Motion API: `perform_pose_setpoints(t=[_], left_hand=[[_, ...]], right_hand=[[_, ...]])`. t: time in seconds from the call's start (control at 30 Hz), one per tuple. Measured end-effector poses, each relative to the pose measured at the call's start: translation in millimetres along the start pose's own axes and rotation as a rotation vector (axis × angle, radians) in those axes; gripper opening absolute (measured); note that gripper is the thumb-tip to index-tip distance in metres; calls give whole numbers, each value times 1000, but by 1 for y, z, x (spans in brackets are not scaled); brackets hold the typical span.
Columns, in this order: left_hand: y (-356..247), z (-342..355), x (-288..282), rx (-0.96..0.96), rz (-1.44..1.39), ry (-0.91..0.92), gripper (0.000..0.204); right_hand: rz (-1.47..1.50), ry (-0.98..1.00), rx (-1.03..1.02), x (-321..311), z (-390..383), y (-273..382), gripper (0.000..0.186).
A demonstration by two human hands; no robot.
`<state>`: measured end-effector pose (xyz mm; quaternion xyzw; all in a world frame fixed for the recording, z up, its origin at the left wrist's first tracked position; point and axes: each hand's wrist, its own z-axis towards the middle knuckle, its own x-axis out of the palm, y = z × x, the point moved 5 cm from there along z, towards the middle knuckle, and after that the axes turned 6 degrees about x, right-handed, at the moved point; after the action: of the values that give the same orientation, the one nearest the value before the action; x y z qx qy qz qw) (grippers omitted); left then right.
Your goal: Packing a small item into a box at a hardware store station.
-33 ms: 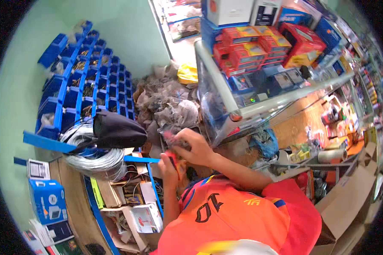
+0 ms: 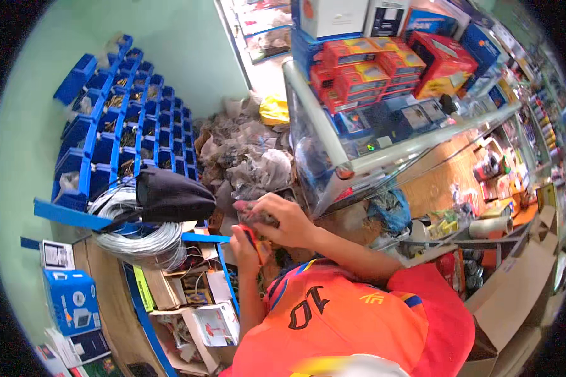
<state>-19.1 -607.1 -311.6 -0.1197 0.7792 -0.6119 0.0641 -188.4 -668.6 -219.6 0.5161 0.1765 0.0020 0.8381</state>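
My left hand [image 2: 246, 252] is closed round a small red, orange and black object [image 2: 261, 248] whose kind I cannot make out. Just above and to its right, my right hand [image 2: 285, 220] grips a crumpled, greyish-red rag-like bundle [image 2: 253, 215]. The two hands are close together in front of my orange shirt, and the bundle hangs next to the upper end of the red object. Fingers cover much of both things.
Crumpled plastic bags [image 2: 258, 163] are heaped beyond my hands. A glass display case [image 2: 343, 169] bearing red boxes [image 2: 361, 78] stands to the right. On the left are blue parts bins [image 2: 107, 125], coiled wire [image 2: 138, 242], a black cloth bag [image 2: 173, 196] and a shelf unit [image 2: 192, 333].
My right hand and the bundle have shifted slightly, and more of the bundle shows beside the fingers. The view has moved a little; both hands keep their hold.
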Motion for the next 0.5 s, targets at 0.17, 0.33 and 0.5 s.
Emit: perform_pose_setpoints(t=[0.17, 0.33, 0.5], left_hand=[[-25, 7, 23, 157, 189, 209, 73], [-63, 13, 43, 324, 150, 188, 76], [-43, 20, 24, 269, 45, 168, 88]], right_hand=[[-90, 76, -25, -30, 13, 9, 24], [-221, 22, 37, -43, -1, 25, 30], [-108, -94, -205, -117, 4, 96, 22]])
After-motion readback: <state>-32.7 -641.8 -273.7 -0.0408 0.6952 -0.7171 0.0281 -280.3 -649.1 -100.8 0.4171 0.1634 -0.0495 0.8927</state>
